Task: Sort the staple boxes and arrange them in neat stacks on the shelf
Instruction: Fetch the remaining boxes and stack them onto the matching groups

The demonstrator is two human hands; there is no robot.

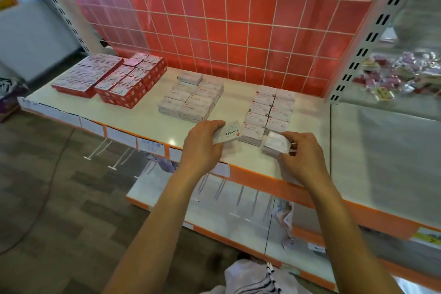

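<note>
Bright, even light; blurred, warped edges; soft focus

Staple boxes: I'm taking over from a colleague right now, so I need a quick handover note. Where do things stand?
Left hand: grips a white staple box at the shelf front.
Right hand: pinches a small white box beside the right-hand white stack.
Done: red stacks back left, middle white stack, right-hand stack in two rows.
To do: place both held boxes on matching stacks; a single box tops the middle stack.
</note>
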